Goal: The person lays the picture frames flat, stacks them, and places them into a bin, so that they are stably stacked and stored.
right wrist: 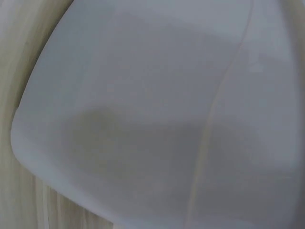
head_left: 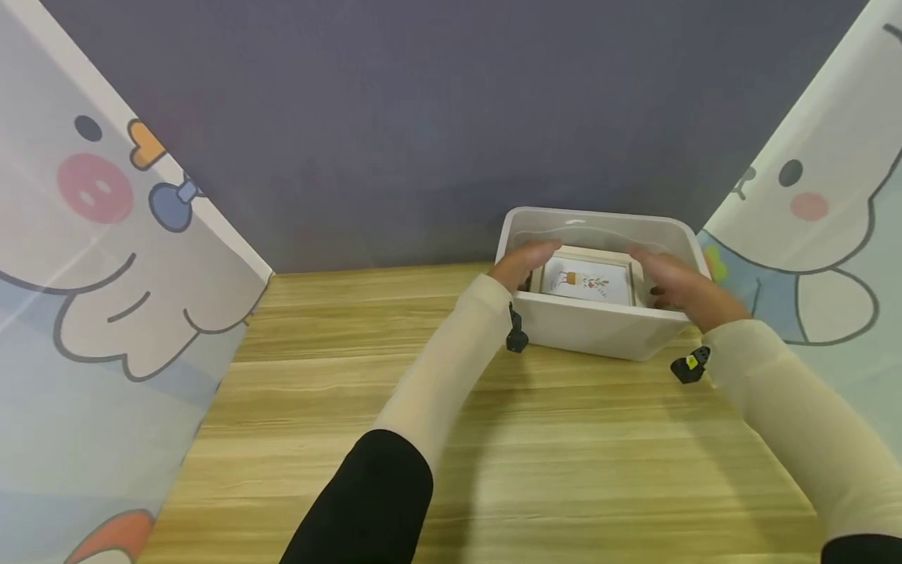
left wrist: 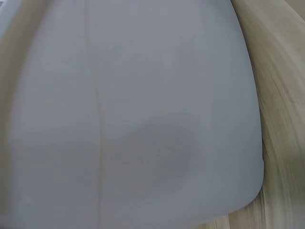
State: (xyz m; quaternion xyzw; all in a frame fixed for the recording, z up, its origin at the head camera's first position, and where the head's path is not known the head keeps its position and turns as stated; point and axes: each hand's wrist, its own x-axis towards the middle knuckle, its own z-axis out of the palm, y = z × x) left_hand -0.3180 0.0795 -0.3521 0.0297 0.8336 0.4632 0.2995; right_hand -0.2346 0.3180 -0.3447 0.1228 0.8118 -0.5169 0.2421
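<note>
A white plastic bin stands at the back right of the wooden table. Inside it lies a light-framed picture frame with a small plant drawing, face up. My left hand reaches over the bin's front rim beside the frame's left edge, its fingers extended toward the far corner. Along the right edge is my right hand, fingers loosely bent and the index pointing toward the frame. Whether either hand touches the frame cannot be told. Both wrist views show the bin's outer wall close up, without fingers.
The wooden table spreads to the left and in front of the bin. A grey panel rises behind it. Cartoon-printed panels flank the table at left and right, the right one close to the bin.
</note>
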